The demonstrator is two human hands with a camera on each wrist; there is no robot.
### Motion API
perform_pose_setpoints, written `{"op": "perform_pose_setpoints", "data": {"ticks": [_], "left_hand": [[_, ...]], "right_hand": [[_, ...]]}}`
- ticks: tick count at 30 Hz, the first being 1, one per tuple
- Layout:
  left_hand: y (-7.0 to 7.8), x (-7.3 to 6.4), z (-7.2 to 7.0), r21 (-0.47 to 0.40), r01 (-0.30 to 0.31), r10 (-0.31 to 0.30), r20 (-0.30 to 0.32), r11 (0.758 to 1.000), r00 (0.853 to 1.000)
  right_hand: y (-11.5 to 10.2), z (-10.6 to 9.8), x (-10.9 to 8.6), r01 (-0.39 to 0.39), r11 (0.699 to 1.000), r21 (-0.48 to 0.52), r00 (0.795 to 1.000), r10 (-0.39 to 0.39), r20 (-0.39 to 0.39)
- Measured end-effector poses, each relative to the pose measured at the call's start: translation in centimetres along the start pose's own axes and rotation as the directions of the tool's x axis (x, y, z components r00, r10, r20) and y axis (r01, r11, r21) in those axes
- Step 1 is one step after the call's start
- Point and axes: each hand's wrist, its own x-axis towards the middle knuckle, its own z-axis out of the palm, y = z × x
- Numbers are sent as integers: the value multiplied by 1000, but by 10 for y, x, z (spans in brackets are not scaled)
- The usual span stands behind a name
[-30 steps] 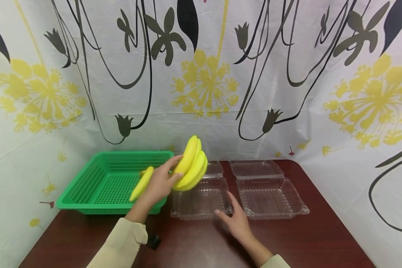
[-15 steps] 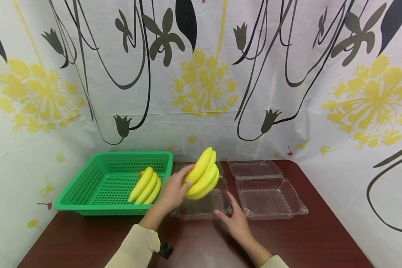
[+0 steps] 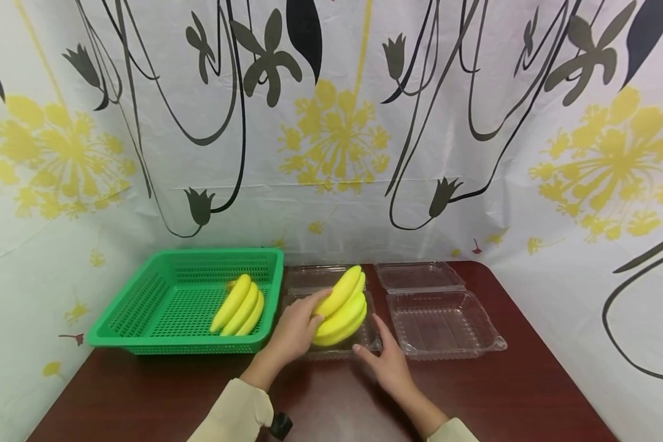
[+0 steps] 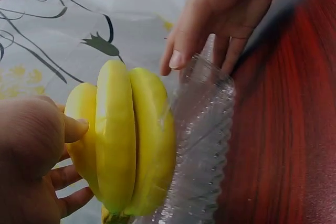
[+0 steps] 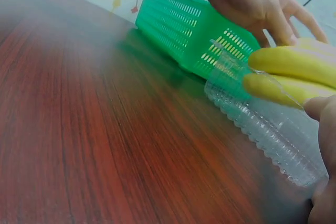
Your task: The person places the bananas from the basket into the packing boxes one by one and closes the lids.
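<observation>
A yellow banana bunch (image 3: 339,313) hangs in my left hand (image 3: 295,328), held slightly tilted over the left clear plastic clamshell container (image 3: 331,354). The left wrist view shows my thumb and fingers around one side of the bunch (image 4: 116,140); its lower end is close to the container wall (image 4: 202,145). At the container's front right corner, my right hand (image 3: 389,362) has thumb and forefinger extended, touching the rim. In the right wrist view the banana tips (image 5: 262,66) reach above the container rim, near my right thumb.
A green plastic basket (image 3: 138,341) on the left holds another banana bunch (image 3: 239,307). A second clamshell container (image 3: 447,325) lies open to the right. Both lids fold back toward the patterned cloth (image 3: 331,215) behind the dark red table (image 3: 143,399).
My left hand has carried the banana bunch rightward and down from beside the basket to low over the left container. The bunch in the basket came into full view. My right hand stayed put.
</observation>
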Motion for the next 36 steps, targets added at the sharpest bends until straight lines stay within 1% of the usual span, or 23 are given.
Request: {"op": "perform_pose_setpoints", "data": {"ticks": [4,8,11,15,20,26,31,36], "left_hand": [[-3,-1,4,36,-18,19,-9,999,1000],[-7,-2,10,105,-39,39,3,994,999],[-11,-3,16,160,-42,41,10,986,999],[-14,-5,21,187,-46,46,5,981,999],[-17,-6,26,189,-66,69,-6,980,998],[-18,-7,31,189,-70,74,-15,979,997],[-18,-7,32,186,-75,80,-22,980,997],[-19,-9,32,165,-79,85,-33,983,996]], "right_hand": [[1,1,-1,33,999,-5,999,-33,-17],[2,0,-1,64,998,-3,998,-64,-29],[2,1,1,65,998,-2,998,-65,-21],[1,2,1,57,998,-9,998,-57,-8],[2,2,1,56,998,-9,998,-56,-15],[4,1,2,66,998,-11,998,-66,-18],[4,0,1,73,997,-11,997,-73,-21],[3,0,1,77,997,-16,997,-77,-17]]}}
